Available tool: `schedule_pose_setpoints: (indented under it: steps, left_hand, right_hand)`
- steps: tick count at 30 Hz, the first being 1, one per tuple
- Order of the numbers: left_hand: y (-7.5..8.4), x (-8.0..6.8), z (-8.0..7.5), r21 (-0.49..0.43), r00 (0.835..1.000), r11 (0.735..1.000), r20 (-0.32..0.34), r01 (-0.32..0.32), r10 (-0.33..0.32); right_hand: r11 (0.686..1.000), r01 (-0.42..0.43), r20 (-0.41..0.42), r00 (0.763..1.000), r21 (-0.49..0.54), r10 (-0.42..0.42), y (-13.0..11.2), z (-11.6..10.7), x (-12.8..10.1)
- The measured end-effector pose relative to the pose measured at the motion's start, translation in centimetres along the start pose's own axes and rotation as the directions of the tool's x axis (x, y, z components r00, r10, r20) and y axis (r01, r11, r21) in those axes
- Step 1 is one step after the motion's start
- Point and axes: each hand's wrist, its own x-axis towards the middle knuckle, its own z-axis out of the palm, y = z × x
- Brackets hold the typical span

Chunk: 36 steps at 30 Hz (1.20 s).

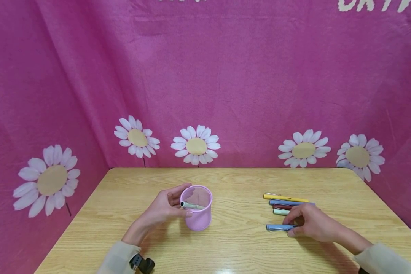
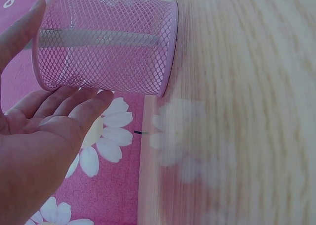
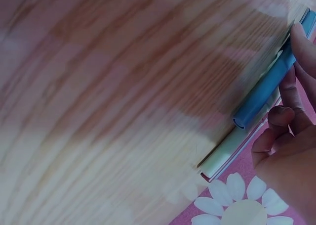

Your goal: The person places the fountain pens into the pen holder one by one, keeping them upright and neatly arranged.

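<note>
A pink mesh pen cup [image 1: 200,221] stands upright on the table, with a pale green pen [image 1: 190,206] leaning inside it. My left hand [image 1: 164,207] holds the cup from its left side, the thumb at the near rim and the fingers on the far side. In the left wrist view the pen shows through the cup's mesh [image 2: 108,62]. Over on the right, my right hand [image 1: 315,223] pinches a light blue pen [image 1: 276,227] between thumb and fingers. The right wrist view shows this blue pen [image 3: 264,94] close to the tabletop; its far end is hidden by the hand.
Just beyond the right hand lie a yellow pen [image 1: 287,198], a darker blue pen [image 1: 277,203], a dark red pen [image 1: 281,207] and a pale green pen [image 1: 279,212], side by side. A pink curtain [image 1: 246,95] with white daisies encloses the wooden table [image 1: 233,247].
</note>
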Motion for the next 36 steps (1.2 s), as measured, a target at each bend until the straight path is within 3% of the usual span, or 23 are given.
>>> schedule_pose_setpoints:
  steps: [11, 21, 36]
  left_hand:
    - [0.0, 0.0, -0.1, 0.060, 1.000, 0.998, 0.001, -0.015, 0.015]
    - [0.0, 0.0, 0.0, 0.044, 1.000, 0.999, -0.005, -0.007, 0.007]
    - [-0.1, 0.1, -0.2, 0.038, 1.000, 0.999, 0.003, -0.012, 0.012]
  right_hand:
    - [0.998, -0.012, 0.009, 1.000, 0.054, 0.012, -0.4, 0.5, 0.1]
    - [0.988, -0.136, 0.039, 0.990, 0.079, 0.133, -0.7, 0.5, 0.2]
    - [0.989, -0.147, 0.007, 0.989, -0.008, 0.147, -1.6, 0.8, 0.5]
